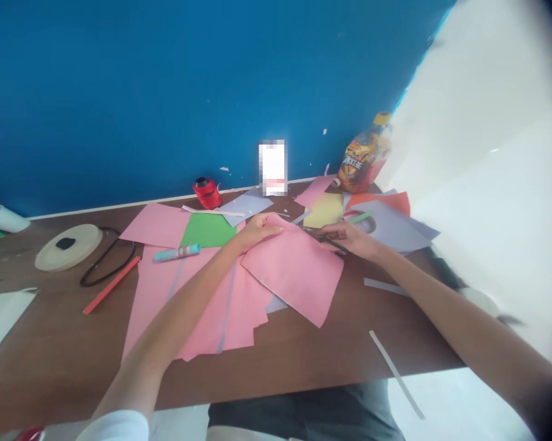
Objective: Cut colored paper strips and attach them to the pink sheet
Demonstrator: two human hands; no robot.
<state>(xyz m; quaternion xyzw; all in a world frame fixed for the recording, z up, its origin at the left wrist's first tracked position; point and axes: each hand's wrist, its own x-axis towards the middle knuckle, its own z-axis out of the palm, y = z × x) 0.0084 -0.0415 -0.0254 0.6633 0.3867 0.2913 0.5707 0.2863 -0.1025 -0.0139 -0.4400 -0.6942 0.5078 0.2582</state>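
Note:
A pink paper sheet (298, 266) is raised at a tilt over the table, pinched at its far left corner by my left hand (257, 231). My right hand (349, 239) is closed on dark-handled scissors (328, 237), whose blades lie at the sheet's far edge. Below and left of the sheet is a larger pink paper (156, 306) with thin grey-purple strips across it. A light blue tube (177, 253), like a glue stick, lies on its upper part, near green paper (209, 228) and another pink piece (152, 223).
A red thread spool (207, 193) and a bright pixelated upright object (273, 168) stand by the blue wall. At the back right is a drink bottle (365, 156), with yellow (324, 210) and purple papers (395, 226) before it. A round cream lid (69, 247) lies left.

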